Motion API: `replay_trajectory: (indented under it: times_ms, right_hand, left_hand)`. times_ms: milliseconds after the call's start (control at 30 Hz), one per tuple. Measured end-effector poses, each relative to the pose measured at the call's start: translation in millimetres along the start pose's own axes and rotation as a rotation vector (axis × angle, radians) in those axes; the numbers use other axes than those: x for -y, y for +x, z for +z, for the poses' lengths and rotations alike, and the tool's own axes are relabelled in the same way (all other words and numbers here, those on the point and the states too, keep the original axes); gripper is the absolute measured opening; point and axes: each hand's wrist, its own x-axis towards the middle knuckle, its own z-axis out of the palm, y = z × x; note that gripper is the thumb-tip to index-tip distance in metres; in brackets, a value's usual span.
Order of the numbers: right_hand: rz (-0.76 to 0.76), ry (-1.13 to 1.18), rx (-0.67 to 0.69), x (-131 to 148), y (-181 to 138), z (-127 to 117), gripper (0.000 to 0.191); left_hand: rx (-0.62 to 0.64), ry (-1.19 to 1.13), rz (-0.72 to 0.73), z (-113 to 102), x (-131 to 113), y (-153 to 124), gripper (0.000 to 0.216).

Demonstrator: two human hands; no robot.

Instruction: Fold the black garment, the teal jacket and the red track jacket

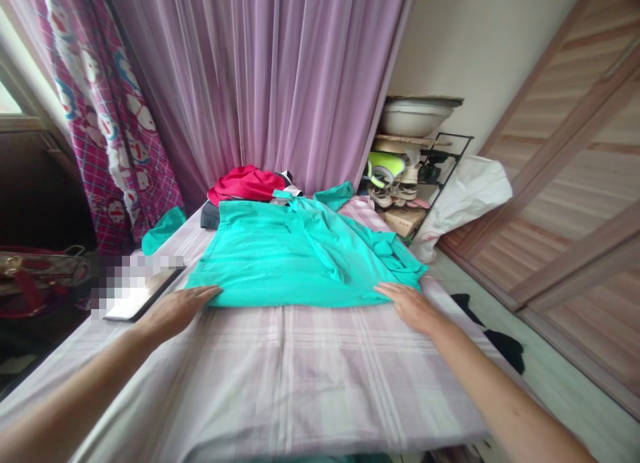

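Note:
A turquoise shirt (295,253) lies spread on a bed covered by a pale checked sheet (300,376). My left hand (177,308) rests flat at the shirt's near left corner, fingers stretched out and touching its hem. At the near right corner my right hand (407,304) lies flat with its fingers extended onto the hem. Neither hand holds anything. One sleeve (163,230) hangs off the left side of the bed; the other (334,195) points toward the curtain.
A red garment (245,183) on dark clothes sits at the bed's far end. A flat phone-like slab (143,293) lies left of my left hand. Purple curtains (260,76) hang behind. A shoe rack (410,176), a white bag (467,196) and dark cloth (500,340) on the floor stand right.

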Motion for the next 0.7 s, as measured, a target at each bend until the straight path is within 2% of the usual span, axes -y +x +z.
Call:
replay_trajectory:
  times_ms: [200, 300, 400, 467, 533, 633, 700]
  right_hand:
    - [-0.029, 0.065, 0.003, 9, -14, -8, 0.064]
    - [0.017, 0.105, 0.056, 13, -21, -16, 0.063]
    - [0.057, 0.174, 0.144, 15, -11, -30, 0.046]
    - [0.098, 0.189, 0.124, 16, 7, -37, 0.039]
    - [0.169, 0.127, 0.012, 16, 28, -36, 0.039]
    - [0.309, -0.075, -0.168, 17, 51, -17, 0.040]
    - [0.378, -0.195, -0.219, 17, 57, 4, 0.041]
  left_hand:
    - [0.018, -0.021, -0.021, -1, 0, -19, 0.060]
    - [0.095, -0.087, -0.015, -5, -1, -26, 0.057]
    - [0.219, -0.162, 0.019, -19, 2, -20, 0.058]
    - [0.321, -0.214, 0.033, -33, 4, -4, 0.056]
    - [0.373, -0.229, 0.013, -47, 3, 21, 0.048]
    - [0.317, -0.100, -0.053, -66, -10, 74, 0.041]
    - [0.270, 0.028, -0.074, -77, -27, 117, 0.041]
